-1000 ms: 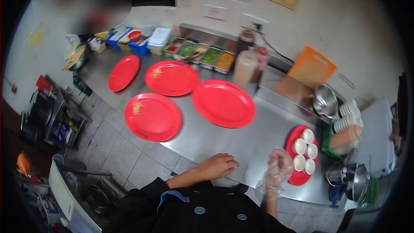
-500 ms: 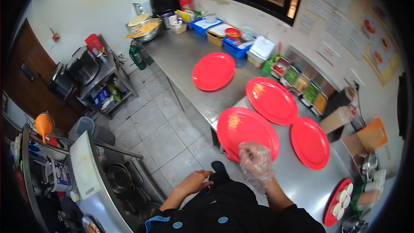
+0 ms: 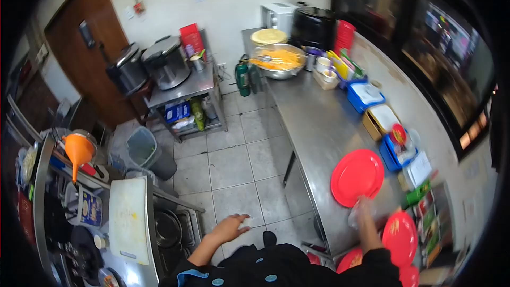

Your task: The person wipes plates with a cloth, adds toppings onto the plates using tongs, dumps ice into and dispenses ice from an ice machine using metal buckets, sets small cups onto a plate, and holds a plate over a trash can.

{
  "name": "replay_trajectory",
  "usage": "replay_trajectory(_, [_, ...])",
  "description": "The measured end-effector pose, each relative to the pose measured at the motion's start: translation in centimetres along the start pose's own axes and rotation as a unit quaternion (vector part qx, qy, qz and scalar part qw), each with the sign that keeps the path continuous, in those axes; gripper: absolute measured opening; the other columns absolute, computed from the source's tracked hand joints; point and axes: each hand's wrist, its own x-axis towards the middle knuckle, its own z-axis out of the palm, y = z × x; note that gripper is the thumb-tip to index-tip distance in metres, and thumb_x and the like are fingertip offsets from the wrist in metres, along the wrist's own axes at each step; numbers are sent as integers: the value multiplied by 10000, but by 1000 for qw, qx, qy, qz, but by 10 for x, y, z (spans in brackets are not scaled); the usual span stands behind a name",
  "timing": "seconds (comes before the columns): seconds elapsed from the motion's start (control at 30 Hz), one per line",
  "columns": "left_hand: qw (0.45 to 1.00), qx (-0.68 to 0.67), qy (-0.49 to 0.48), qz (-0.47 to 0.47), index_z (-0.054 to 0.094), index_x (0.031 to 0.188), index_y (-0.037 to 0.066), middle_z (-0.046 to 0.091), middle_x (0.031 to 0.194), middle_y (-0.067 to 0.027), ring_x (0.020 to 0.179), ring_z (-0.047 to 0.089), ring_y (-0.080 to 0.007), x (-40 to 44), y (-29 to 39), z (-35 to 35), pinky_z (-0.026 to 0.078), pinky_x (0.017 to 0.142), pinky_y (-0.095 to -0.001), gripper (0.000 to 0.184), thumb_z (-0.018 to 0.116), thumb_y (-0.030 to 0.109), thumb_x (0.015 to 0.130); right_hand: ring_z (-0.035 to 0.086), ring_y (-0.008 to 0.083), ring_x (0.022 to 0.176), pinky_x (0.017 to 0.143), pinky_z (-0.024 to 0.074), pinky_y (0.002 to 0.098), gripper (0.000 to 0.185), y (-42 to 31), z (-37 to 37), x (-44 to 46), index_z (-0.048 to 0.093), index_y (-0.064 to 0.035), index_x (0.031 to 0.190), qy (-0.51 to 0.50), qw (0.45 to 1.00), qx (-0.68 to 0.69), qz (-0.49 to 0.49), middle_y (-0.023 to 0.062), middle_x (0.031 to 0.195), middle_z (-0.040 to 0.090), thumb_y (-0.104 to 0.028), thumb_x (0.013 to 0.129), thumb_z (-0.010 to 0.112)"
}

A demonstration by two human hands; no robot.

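Note:
My right hand [image 3: 362, 213], in a clear plastic glove, reaches over the steel counter [image 3: 313, 127] at the near rim of a red oval plate [image 3: 357, 177]. Motion blur hides its fingers, and I cannot tell whether they grip the rim. Another red plate [image 3: 399, 240] with some shredded food lies to the right of my forearm. Part of a third red plate [image 3: 348, 261] shows below it. Bare and with fingers apart, my left hand [image 3: 229, 228] hangs over the tiled floor, holding nothing.
A metal bowl of orange shreds [image 3: 279, 62] stands at the counter's far end. Blue bins [image 3: 365, 95] line the wall side. On the left are a white cutting board [image 3: 129, 218], an orange funnel [image 3: 78, 150], a grey waste bin [image 3: 154, 154] and large cookers [image 3: 166, 62].
The view has swung left, toward the far wall. My right hand has gone from the nearest plate, with shredded food, to the farther plain plate. My left hand has spread its fingers.

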Motion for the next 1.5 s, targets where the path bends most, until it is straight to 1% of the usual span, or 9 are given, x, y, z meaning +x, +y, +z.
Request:
replay_trajectory(0.07, [996, -7, 73, -52, 534, 1182, 51, 612, 1028, -202, 957, 587, -346, -3, -40, -24, 469, 821, -411, 445, 622, 312, 833, 570, 154, 703, 486, 488, 285, 35, 25, 52, 2, 562, -78, 796, 45, 997, 56, -6, 51, 767, 579, -88, 768, 581])
replay_trajectory(0.17, [980, -82, 105, -150, 574, 1142, 46, 634, 990, -177, 891, 623, -314, 4, -105, -46, 491, 782, -382, 423, 662, 291, 809, 604, 237, 771, 629, 579, 436, 491, -20, 192, -61, 457, -56, 1167, -1, 967, 237, -97, 91, 1049, 560, -1, 698, 589])
replay_trajectory(0.3, [955, -169, 175, -168, 571, 1144, 17, 638, 990, -164, 860, 635, -285, 54, -173, -100, 503, 746, -381, 446, 606, 354, 854, 610, 228, 815, 653, 537, 346, 658, -79, 339, -103, 380, -19, 1284, -149, 988, 49, 9, 118, 1067, 574, 21, 673, 622])
replay_trajectory(0.5, [713, -687, 63, -125, 336, 1354, 61, 553, 1184, -115, 919, 626, -189, 171, -241, -249, 542, 739, -334, 533, 412, 408, 957, 603, 161, 659, 493, 466, 257, 414, -135, 548, -95, 521, -4, 1086, -407, 902, 32, 142, 76, 926, 625, -14, 693, 650])
replay_trajectory(0.83, [596, -725, 328, -108, 436, 1274, 86, 589, 1138, -80, 961, 616, -177, 297, -361, -373, 537, 772, -343, 415, 404, 362, 966, 606, 267, 962, 848, 503, 365, 426, -167, 817, -22, 501, 42, 1155, -453, 855, 35, 250, 145, 1091, 596, -21, 747, 607])
replay_trajectory(1.0, [594, -729, 277, -198, 395, 1334, 90, 566, 1143, -162, 989, 586, -268, 298, -486, -394, 496, 819, -454, 741, 334, 664, 869, 627, 233, 869, 774, 535, 361, 449, -143, 964, 23, 512, 27, 1121, -512, 823, -109, 218, 108, 956, 629, -45, 694, 631])
replay_trajectory(1.27, [157, -637, 634, -409, 500, 1051, 52, 584, 889, -94, 713, 588, -228, 243, -745, -250, 523, 662, -368, 313, 504, 325, 897, 612, 188, 773, 757, 517, 308, 430, -152, 1140, 62, 521, -9, 1085, -580, 770, -257, 65, 62, 882, 611, -14, 664, 605])
replay_trajectory(1.37, [169, -620, 691, -332, 496, 1098, 40, 599, 928, -85, 737, 602, -223, 227, -842, -183, 519, 653, -363, 297, 485, 270, 911, 598, 181, 806, 786, 475, 296, 399, -158, 1188, 30, 572, -7, 1050, -579, 769, -266, 52, 54, 853, 621, -11, 652, 601])
replay_trajectory(1.5, [-30, -580, 726, -367, 536, 1004, 40, 573, 847, -96, 683, 555, -184, 200, -913, -218, 490, 565, -318, 223, 548, 225, 880, 615, 204, 828, 783, 499, 316, 449, -128, 1242, 62, 545, -2, 1098, -590, 740, -323, -11, 79, 911, 629, -7, 652, 592])
